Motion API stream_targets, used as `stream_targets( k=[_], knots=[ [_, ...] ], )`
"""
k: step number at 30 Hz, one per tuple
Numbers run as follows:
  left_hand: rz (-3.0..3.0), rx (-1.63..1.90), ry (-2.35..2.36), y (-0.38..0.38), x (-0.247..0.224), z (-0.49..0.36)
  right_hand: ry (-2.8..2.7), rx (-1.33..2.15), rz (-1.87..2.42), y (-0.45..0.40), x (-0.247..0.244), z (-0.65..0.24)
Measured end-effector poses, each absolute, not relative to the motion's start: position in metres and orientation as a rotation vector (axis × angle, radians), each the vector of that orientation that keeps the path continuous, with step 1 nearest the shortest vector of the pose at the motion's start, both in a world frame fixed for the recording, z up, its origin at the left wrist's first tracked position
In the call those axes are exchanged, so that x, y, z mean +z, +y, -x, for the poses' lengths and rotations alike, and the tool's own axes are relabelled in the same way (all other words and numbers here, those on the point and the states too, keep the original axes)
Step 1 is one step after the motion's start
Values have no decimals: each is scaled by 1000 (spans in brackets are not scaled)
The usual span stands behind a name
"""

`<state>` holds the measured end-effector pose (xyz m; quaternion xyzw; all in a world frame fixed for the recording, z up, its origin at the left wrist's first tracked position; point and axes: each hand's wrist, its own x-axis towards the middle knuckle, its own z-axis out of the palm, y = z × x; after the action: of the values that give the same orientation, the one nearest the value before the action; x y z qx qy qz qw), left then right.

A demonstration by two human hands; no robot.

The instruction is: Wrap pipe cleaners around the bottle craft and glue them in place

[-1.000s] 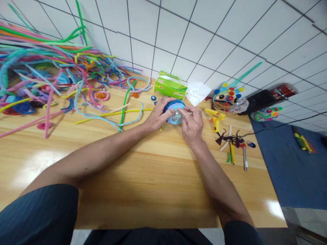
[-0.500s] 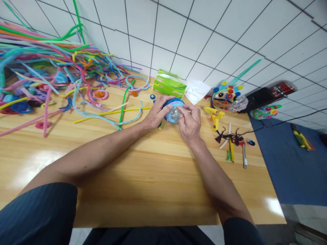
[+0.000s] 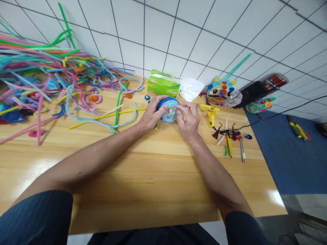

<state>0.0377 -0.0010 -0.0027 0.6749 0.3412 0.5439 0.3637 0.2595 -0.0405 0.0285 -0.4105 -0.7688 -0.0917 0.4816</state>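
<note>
Wall: white tiles (image 3: 130,20) with dark joints, along the far side.
Tabletop: pale, glossy wood (image 3: 143,183), with a blue surface (image 3: 293,170) beyond its right edge.
Round coiled piece: dark blue at the rim (image 3: 163,100), light blue and purple inside, clear at the centre; at the far middle of the tabletop, between the hands.
Left hand (image 3: 150,115): fingers curved round the coiled piece's left side, gripping it, thumb over the coils.
Right hand (image 3: 189,121): thumb and forefinger bent and closed on its right side; the exact spot between the tips is too small to tell.
Pipe cleaners: a many-coloured heap (image 3: 48,64) at far left; a green one (image 3: 118,108) crosses a yellow one (image 3: 102,117) left of the hands.
Tissue pack: green (image 3: 163,85), just beyond the coiled piece, with a crumpled white tissue (image 3: 190,90) at its right and a blue button (image 3: 147,97) near its left end.
Glue gun: yellow (image 3: 211,113), right of the right hand; dark tassels (image 3: 233,133) and a silver craft knife (image 3: 242,152) lie nearer and farther right.
Decorated bottle: colourful (image 3: 219,96), at far right, beside a red-and-black flask (image 3: 274,82).
</note>
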Motion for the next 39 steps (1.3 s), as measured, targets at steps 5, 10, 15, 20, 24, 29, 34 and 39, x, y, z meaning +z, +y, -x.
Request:
stream_targets(
  k=[5, 10, 15, 20, 24, 29, 34, 39],
  knots=[
    [-1761, 1403, 873, -1, -8, -39, -1858, -232, 962, -37, 29, -261],
    [-1784, 1421, 919, -1, -11, -38, -1879, -252, 1044, -36, 26, -259],
    [-1775, 1415, 918, -1, -11, -38, -1880, -243, 958, -35, 23, -259],
    [-1755, 1422, 903, -2, -8, -38, -1911, -178, 960, -35, 24, -261],
    [-1752, 1427, 900, -3, -5, -38, -1898, -216, 941, -36, 26, -259],
    [-1703, 1399, 839, -3, -1, -38, -1867, -205, 914, -38, 32, -256],
    [-1715, 1345, 823, -3, 2, -35, -1851, -78, 962, -40, 38, -256],
    [-1703, 1344, 825, -4, 2, -36, -1817, 0, 1022, -41, 41, -255]
  ],
)
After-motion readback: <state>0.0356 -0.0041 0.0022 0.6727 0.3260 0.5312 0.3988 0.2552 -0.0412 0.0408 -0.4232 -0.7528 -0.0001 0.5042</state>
